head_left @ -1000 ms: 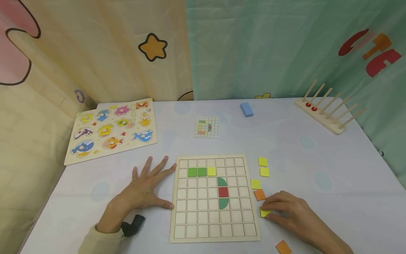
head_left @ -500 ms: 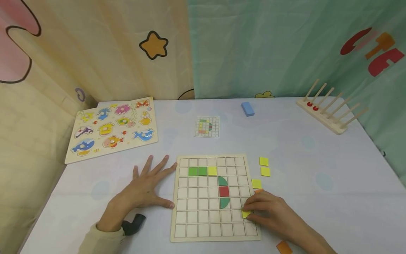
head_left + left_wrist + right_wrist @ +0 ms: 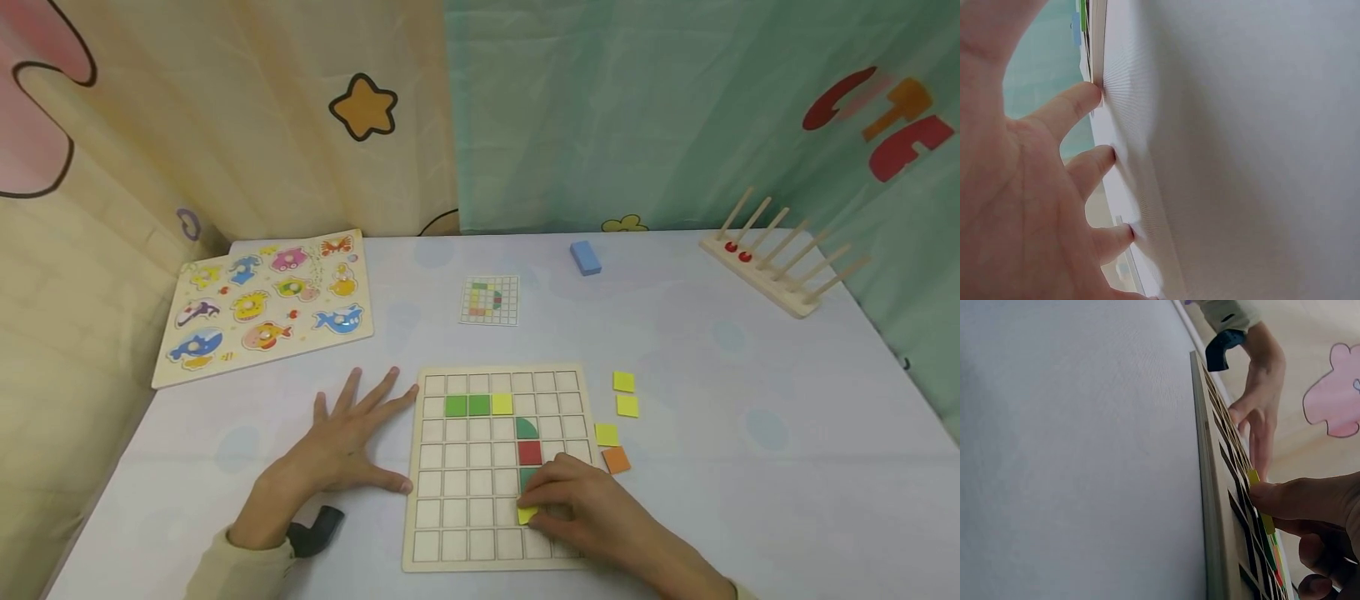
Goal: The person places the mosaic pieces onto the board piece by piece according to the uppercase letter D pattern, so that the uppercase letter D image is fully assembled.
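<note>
A square wooden grid board point(image 3: 465, 564) lies on the table in the head view. Two green square tiles point(image 3: 467, 406), a yellow tile point(image 3: 502, 404), a red tile point(image 3: 529, 452) and two rounded green tiles point(image 3: 527, 428) sit in its cells. My right hand point(image 3: 592, 512) pinches a yellow square tile point(image 3: 527, 515) between thumb and fingers, just below the lower rounded tile, which it partly covers. The right wrist view shows this yellow tile point(image 3: 1262, 501) tilted over the grid. My left hand point(image 3: 341, 450) lies spread, index finger and thumb touching the board's left edge.
Yellow tiles point(image 3: 627, 406) and an orange tile point(image 3: 617, 460) lie right of the board. Behind it are a small pattern card point(image 3: 489, 301) and a blue block point(image 3: 586, 258). An animal puzzle point(image 3: 262, 308) stands back left, a pegged wooden rack point(image 3: 765, 271) back right.
My right hand has carried the yellow tile leftward from beside the board to over its cells, uncovering the orange tile at the right. The left hand has stayed in place.
</note>
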`<control>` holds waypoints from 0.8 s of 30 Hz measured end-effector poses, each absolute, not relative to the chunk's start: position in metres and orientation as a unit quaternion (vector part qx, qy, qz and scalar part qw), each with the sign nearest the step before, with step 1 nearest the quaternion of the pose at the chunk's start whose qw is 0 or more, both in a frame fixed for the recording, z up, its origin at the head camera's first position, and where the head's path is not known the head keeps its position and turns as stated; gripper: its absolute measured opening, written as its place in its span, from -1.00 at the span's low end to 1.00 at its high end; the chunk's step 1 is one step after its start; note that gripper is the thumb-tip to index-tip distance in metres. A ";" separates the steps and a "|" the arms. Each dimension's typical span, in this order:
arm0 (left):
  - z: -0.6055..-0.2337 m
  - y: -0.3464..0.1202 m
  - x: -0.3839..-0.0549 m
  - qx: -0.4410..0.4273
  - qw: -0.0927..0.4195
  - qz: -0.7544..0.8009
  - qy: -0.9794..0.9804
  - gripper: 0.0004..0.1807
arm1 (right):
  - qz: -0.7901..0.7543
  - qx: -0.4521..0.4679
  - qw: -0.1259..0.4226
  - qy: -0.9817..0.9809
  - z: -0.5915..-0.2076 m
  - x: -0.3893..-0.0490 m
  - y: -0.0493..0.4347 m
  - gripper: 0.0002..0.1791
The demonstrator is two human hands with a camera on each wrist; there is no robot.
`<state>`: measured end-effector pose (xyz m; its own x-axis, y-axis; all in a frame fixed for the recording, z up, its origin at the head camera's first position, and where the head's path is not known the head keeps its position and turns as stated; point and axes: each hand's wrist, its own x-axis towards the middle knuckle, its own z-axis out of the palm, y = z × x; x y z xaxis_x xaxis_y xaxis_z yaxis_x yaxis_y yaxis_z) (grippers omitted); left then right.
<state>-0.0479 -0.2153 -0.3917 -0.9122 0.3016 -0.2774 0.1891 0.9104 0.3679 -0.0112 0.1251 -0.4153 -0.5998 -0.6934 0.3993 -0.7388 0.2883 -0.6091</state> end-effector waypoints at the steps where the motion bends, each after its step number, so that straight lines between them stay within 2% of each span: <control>1: -0.391 -0.215 -0.048 0.128 0.167 0.169 0.963 0.32 | 0.395 0.444 0.028 -0.804 -0.415 -0.010 0.123 -0.72; 24: -0.394 -0.217 -0.046 0.137 0.155 0.169 0.964 0.32 | 0.371 0.401 -0.037 -0.837 -0.410 -0.004 0.100 -0.79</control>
<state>-0.0463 -0.2170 -0.3941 -0.9146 0.3157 -0.2527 0.2108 0.9054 0.3684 -0.0044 0.1000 -0.4103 -0.6763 -0.6979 0.2357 -0.6437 0.4042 -0.6498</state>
